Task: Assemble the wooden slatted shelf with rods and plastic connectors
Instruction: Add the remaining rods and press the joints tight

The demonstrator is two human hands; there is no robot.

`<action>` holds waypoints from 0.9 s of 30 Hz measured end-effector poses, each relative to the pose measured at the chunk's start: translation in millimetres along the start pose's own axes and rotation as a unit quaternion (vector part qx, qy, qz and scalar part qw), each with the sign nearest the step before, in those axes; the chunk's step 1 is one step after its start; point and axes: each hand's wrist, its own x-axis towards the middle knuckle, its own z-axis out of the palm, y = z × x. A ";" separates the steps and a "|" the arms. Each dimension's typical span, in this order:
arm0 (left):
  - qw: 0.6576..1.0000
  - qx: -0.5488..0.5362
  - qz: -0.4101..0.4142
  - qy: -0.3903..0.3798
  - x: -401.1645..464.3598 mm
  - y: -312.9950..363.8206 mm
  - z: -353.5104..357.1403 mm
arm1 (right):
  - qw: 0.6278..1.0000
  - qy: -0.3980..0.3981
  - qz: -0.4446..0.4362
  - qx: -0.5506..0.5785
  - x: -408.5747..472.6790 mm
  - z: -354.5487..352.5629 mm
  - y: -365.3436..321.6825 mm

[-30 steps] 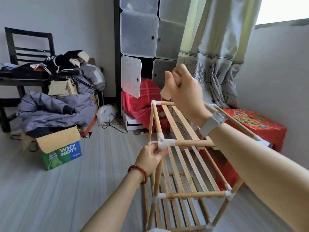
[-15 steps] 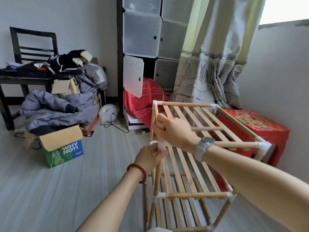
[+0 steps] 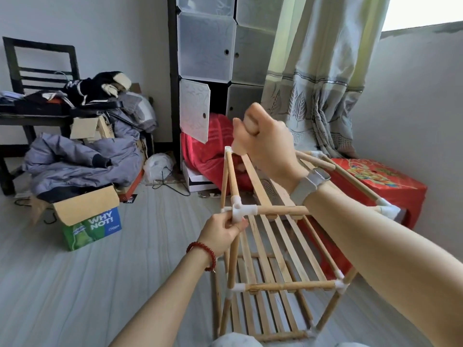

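The wooden slatted shelf (image 3: 273, 249) stands on the floor in front of me, with several tiers of slats joined by rods and white plastic connectors. My left hand (image 3: 221, 230) grips the upright rod just below the near-left white connector (image 3: 239, 209) of the top tier. My right hand (image 3: 263, 139) is curled into a fist, raised above the far-left corner connector (image 3: 228, 149) of the top tier, and holds nothing. My right forearm crosses over the top slats and hides part of them.
A red box (image 3: 380, 181) sits right of the shelf by the wall. Behind are a cube cabinet (image 3: 208, 46) with an open door, red cloth, and a curtain (image 3: 313, 78). At left: a chair piled with clothes and a green cardboard box (image 3: 92, 221).
My right hand has lifted off the near-left corner of the top tier, where it was half a second ago, back up into a raised fist. My left hand has kept its grip.
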 end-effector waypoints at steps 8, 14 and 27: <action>1.000 0.016 -0.015 0.010 -0.2 4.3 -2.1 | 0.991 -0.102 -0.065 -0.054 -3.7 4.1 -7.3; 0.999 0.025 -0.015 0.016 -4.9 2.3 -3.2 | 0.975 -0.198 -0.054 -0.088 -75.1 22.5 7.9; 0.997 0.079 0.002 0.011 -2.2 6.5 -12.4 | 0.977 -0.175 -0.109 -0.050 -49.1 17.4 16.7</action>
